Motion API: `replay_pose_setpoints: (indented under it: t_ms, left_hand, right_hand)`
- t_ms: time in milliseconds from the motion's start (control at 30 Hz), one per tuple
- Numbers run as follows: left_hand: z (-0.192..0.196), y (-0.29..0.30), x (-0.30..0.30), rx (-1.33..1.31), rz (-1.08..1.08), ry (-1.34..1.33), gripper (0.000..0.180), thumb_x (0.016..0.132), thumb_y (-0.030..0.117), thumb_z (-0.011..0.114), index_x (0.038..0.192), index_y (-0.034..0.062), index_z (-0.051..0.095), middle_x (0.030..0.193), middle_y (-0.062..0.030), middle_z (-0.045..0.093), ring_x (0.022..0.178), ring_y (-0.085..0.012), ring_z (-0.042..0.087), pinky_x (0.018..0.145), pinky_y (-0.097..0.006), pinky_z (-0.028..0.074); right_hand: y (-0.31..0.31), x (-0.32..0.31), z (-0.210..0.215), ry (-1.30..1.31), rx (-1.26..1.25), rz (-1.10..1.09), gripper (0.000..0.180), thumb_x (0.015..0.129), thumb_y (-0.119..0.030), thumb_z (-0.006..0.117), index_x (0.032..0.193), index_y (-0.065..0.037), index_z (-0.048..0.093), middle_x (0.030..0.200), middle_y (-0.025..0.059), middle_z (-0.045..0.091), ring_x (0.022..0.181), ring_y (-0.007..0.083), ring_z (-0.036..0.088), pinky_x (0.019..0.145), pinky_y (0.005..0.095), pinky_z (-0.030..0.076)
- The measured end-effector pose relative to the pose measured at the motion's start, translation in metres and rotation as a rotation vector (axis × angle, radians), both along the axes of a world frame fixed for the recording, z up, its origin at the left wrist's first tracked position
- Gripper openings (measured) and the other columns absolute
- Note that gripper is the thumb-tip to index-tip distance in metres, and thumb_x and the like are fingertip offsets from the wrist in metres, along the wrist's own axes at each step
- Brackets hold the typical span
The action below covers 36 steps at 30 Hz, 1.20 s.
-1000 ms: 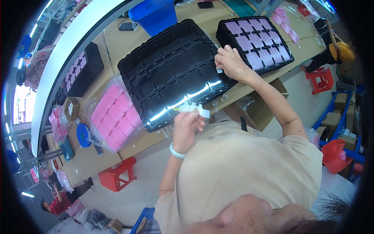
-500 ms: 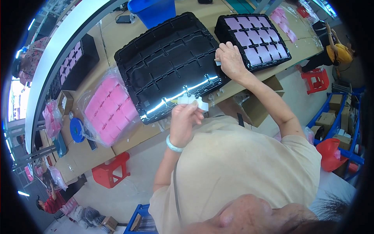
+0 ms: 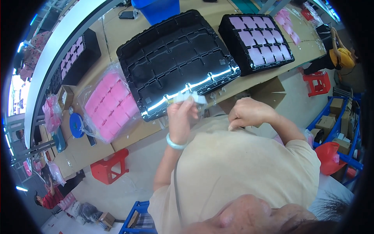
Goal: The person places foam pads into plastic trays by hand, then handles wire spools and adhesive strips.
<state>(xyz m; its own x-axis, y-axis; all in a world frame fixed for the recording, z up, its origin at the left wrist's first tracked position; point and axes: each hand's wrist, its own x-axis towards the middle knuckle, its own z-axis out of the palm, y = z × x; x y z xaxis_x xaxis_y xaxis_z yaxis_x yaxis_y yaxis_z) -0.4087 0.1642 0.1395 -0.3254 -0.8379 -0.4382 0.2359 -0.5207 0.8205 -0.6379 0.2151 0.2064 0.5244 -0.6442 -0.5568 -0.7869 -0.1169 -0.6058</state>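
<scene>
In my left hand [image 3: 182, 119], just off the near edge of the black plastic tray [image 3: 175, 50], a white paper piece [image 3: 196, 98] with a notched edge is pinched between thumb and fingers. My right hand [image 3: 251, 113] is in front of my shirt, away from the tray, its fingers curled; whatever they may hold is hidden. The broad, shiny tray has ridged cross-shaped dividers. A small greyish square [image 3: 222, 61] shows near its right end, and another [image 3: 148, 100] near its left end.
Right of the tray stands a black tray with pink-lilac pads [image 3: 261, 37]. Pink foam sheets [image 3: 113, 105] in clear plastic lie left. Behind is a blue bin [image 3: 157, 11]. An open cardboard box [image 3: 269, 91] sits below the table edge. Red stools [image 3: 111, 165] stand on the floor.
My right hand has left the tray's right end and come back toward my chest, uncovering the greyish square there. My left hand keeps the white paper piece almost in place.
</scene>
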Motion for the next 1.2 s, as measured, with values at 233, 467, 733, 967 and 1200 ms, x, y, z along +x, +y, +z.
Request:
replay_pose_setpoints:
  t_ms: [233,467,733,967,1200]
  left_hand:
    - [0.000,-0.009,-0.025,-0.092,0.017,0.081,0.022,0.091,0.017,0.063,0.090,-0.0044,0.067,0.073,-0.0081,0.065,0.060,-0.0120,0.060,0.056,-0.023,0.050]
    - [0.006,-0.015,-0.026,-0.099,0.019,0.164,0.019,0.092,0.013,0.059,0.097,-0.0041,0.063,0.076,-0.0097,0.065,0.065,-0.0132,0.064,0.057,-0.024,0.054]
    - [0.005,-0.020,-0.026,0.315,-0.158,0.483,0.011,0.092,0.010,0.054,0.099,0.0018,0.056,0.079,-0.0055,0.061,0.061,-0.0122,0.061,0.049,-0.023,0.049]
    - [0.007,-0.030,-0.018,0.024,0.054,0.235,0.011,0.092,0.011,0.057,0.096,0.0014,0.059,0.082,-0.0053,0.061,0.067,-0.0102,0.058,0.054,-0.023,0.048]
    - [-0.004,-0.025,-0.012,0.065,0.044,0.214,0.008,0.094,0.013,0.059,0.095,0.0047,0.059,0.078,-0.0037,0.062,0.063,-0.0106,0.058,0.056,-0.024,0.047]
  right_hand:
    - [-0.035,0.037,-0.016,-0.422,-0.765,-0.835,0.014,0.082,-0.009,0.069,0.081,-0.001,0.058,0.079,0.0063,0.055,0.073,0.0187,0.054,0.068,0.0306,0.046]
    - [-0.051,0.030,-0.030,-0.598,-0.525,-0.757,0.010,0.087,-0.009,0.064,0.084,-0.001,0.059,0.080,0.0041,0.055,0.073,0.0126,0.053,0.065,0.0274,0.043]
    - [-0.086,0.013,-0.016,-0.741,-0.687,-0.278,0.011,0.081,-0.011,0.068,0.078,-0.006,0.059,0.081,0.0038,0.051,0.080,0.0187,0.048,0.076,0.0303,0.040]
    - [-0.260,-0.082,-0.066,-0.082,-0.985,-0.509,0.014,0.083,-0.025,0.068,0.085,-0.012,0.064,0.099,0.0094,0.053,0.102,0.0311,0.045,0.091,0.0412,0.036]
    - [-0.300,-0.073,-0.092,0.133,-0.807,-0.517,0.015,0.081,-0.024,0.072,0.084,-0.014,0.062,0.103,0.0072,0.051,0.107,0.0299,0.043,0.093,0.0439,0.032]
